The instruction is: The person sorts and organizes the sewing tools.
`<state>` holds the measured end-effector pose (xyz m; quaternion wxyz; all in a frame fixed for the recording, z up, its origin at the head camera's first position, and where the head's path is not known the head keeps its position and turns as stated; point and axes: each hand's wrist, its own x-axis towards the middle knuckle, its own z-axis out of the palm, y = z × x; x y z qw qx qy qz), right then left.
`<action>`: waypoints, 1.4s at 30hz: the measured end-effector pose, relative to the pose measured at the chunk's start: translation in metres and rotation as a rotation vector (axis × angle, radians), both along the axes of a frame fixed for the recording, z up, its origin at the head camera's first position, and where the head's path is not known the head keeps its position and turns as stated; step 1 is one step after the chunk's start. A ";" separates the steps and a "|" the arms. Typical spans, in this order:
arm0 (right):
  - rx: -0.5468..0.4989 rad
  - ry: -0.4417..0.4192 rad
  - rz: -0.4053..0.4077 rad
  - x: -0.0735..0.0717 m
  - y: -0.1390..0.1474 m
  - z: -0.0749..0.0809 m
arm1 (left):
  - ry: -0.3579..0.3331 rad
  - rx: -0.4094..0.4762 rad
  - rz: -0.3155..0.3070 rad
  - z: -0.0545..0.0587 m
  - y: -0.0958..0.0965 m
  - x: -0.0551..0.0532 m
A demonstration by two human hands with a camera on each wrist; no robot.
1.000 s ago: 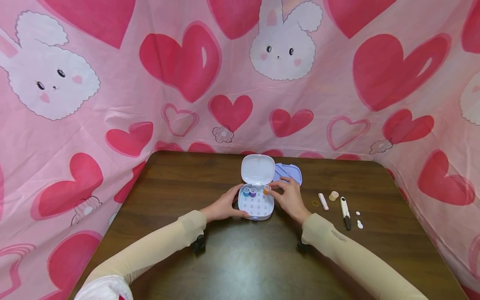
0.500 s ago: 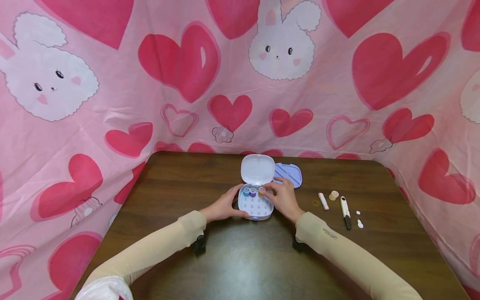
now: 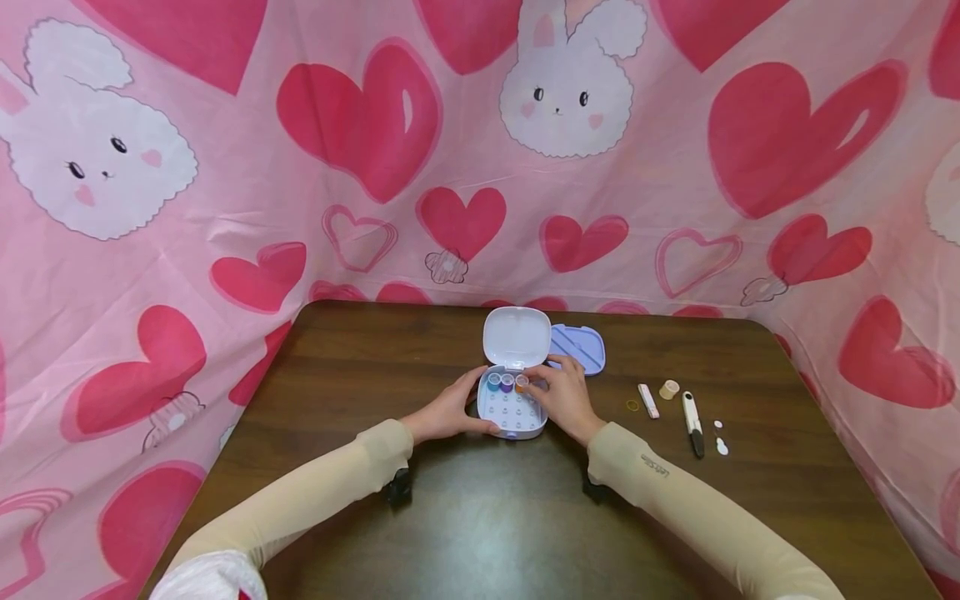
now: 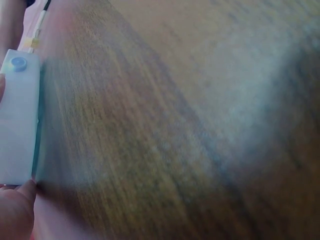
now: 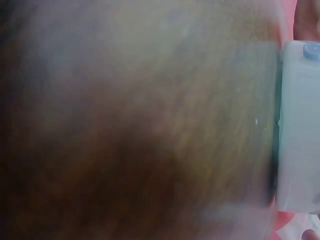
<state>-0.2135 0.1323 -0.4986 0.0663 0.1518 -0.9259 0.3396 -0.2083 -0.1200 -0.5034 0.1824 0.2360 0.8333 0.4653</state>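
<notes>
While left hand [image 3: 446, 412] gripped case [image 3: 531, 432], right hand [image 3: 567, 397] seemingly pinched its orange spool [image 3: 521, 384] and partly hid tray [image 3: 588, 347] beside case.

Three spools [image 3: 507, 384] line the back inside the box [image 3: 528, 432], a tray [image 3: 588, 343] just right of its lid [image 3: 517, 335].

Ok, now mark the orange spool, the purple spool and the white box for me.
Orange spool [image 3: 521, 387]: head view, on its coloured side.
Purple spool [image 3: 507, 386]: head view, on its coloured side.
White box [image 4: 19, 120]: left wrist view, on its front wall.
</notes>
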 end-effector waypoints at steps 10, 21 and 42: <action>0.035 -0.015 -0.008 -0.001 -0.003 0.005 | 0.008 0.008 -0.007 0.003 0.001 -0.002; 0.095 0.000 0.000 -0.002 -0.006 0.005 | 0.003 0.002 -0.001 0.004 0.001 -0.001; 0.049 0.059 0.038 0.008 0.015 0.019 | -0.010 0.001 0.010 0.001 0.000 0.002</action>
